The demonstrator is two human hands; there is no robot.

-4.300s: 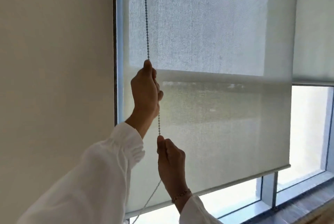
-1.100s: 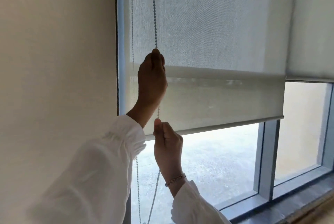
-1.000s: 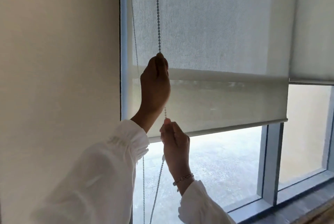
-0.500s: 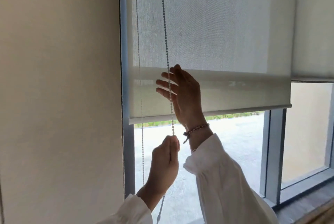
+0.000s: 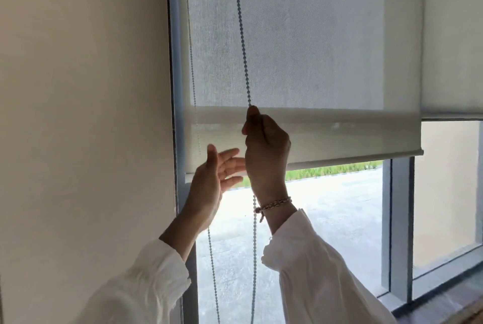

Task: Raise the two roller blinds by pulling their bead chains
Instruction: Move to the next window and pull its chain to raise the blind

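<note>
A pale grey roller blind (image 5: 326, 49) covers the upper part of the window, its bottom bar (image 5: 339, 160) slanting across the middle of the view. The front strand of the bead chain (image 5: 241, 36) hangs taut down to my right hand (image 5: 266, 148), which is shut on it at the level of the blind's lower band. The rear strand (image 5: 193, 67) runs behind the fabric and hangs free below. My left hand (image 5: 213, 182) is just left of the right one, fingers spread, holding nothing. A second roller blind (image 5: 452, 36) hangs at the right, its bottom edge higher.
A cream wall (image 5: 83, 114) fills the left half, ending at the grey window frame (image 5: 180, 206). A grey mullion (image 5: 400, 232) divides the panes. Pavement and a strip of grass show outside. A sill and wooden floor lie at the lower right.
The blind's bottom bar has kept rising since the oldest frame. In the last half second my right hand closed on the chain higher up, and my left hand let go and opened.
</note>
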